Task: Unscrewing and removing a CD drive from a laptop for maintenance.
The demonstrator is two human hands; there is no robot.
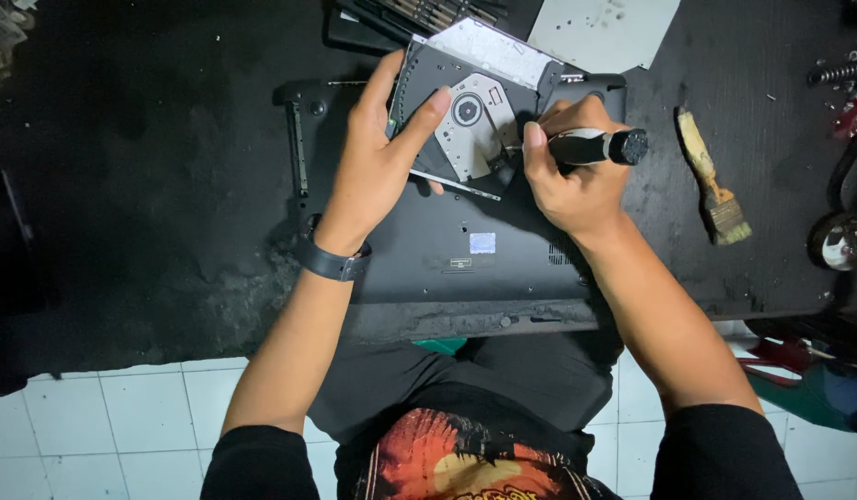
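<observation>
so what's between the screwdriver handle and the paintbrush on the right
Nothing: in the head view only bare black mat lies between the screwdriver and the paintbrush.

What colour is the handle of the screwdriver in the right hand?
Black, with a knurled end cap; the screwdriver in the right hand shows only in the head view.

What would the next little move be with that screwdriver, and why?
Probably a turn of the screwdriver. The right hand grips its black handle with the tip against the optical drive, which the left hand steadies tilted above the upturned laptop. The screw itself is too small to see.
</observation>
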